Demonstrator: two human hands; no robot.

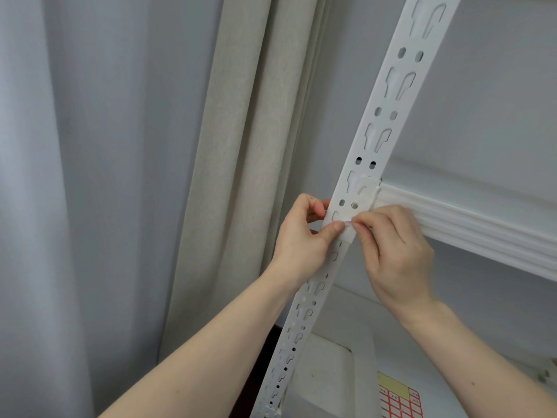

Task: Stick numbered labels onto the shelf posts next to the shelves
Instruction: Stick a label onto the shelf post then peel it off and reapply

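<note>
A white perforated shelf post (pixel 388 95) runs diagonally from the top right down to the bottom middle. A white ribbed shelf (pixel 470 224) joins it on the right. My left hand (pixel 304 236) grips the post from the left, its thumb pressing on the front face. My right hand (pixel 394 251) pinches a small white label (pixel 349 221) against the post just below the shelf joint. The label's print is hidden by my fingertips. A sheet of red-framed labels (pixel 399 398) on yellow backing lies on the lower shelf at the bottom.
A beige curtain (pixel 241 146) and a pale grey curtain (pixel 90 176) hang to the left of the post. A grey wall stands behind the shelf. A lower white shelf surface (pixel 346 372) lies beneath my arms.
</note>
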